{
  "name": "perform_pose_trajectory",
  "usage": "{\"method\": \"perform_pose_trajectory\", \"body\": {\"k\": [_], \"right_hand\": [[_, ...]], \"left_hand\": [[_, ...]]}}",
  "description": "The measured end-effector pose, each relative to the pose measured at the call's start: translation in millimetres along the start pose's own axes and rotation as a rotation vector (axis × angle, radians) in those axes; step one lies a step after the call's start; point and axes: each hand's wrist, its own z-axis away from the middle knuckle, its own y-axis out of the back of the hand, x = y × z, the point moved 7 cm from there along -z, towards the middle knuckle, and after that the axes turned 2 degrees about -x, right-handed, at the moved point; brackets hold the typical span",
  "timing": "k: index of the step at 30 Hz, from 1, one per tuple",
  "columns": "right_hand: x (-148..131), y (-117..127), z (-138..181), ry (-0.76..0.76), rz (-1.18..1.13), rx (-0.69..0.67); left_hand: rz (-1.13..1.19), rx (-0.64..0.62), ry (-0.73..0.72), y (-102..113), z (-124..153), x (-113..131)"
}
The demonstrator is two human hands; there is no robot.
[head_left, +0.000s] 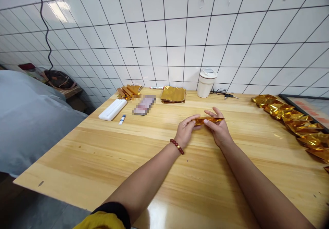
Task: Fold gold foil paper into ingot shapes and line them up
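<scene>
Between my two hands, just above the wooden table [154,146], is a narrow folded piece of gold foil paper [210,119]. My left hand [186,128], with a dark red bead bracelet [177,146] on the wrist, pinches its left end. My right hand [218,128] grips the right part with the thumb on the near side; some of its fingers stick up behind the foil. The foil's pointed right tip reaches past that hand. Behind lies a stack of flat gold foil sheets [173,94]. Folded gold foil pieces [295,119] form a row along the right side.
Toward the wall stand a white lidded cup [206,83], glasses [219,91], keys [231,96] and a marker [156,87]. At the left are foil strips [129,91], a white box [113,109], a small tube [122,119] and a blurred flat item [144,105]. A dark-framed panel [308,107] lies far right.
</scene>
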Motion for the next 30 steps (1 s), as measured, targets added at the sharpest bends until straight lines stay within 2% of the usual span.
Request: {"method": "perform_pose_trajectory", "body": {"k": [7,11,22,30], "right_hand": [[-4.8,-1.8,0.9,-0.061,-0.126,-0.024],[-2.1,0.3,-0.3,-0.085,-0.144,0.028],[4.0,4.2,-5.8,-0.095,-0.203,0.035],[8.0,7.9,-7.7,-0.118,-0.216,0.085]], "left_hand": [[-0.044,-0.152,-0.066,-17.2,8.8,7.0],[-0.076,-0.19,-0.071,-21.3,10.3,10.1],[-0.06,-0.168,-0.09,-9.7,3.1,1.6],[-0.019,-0.035,-0.08,2.8,-3.2,-1.6]]}}
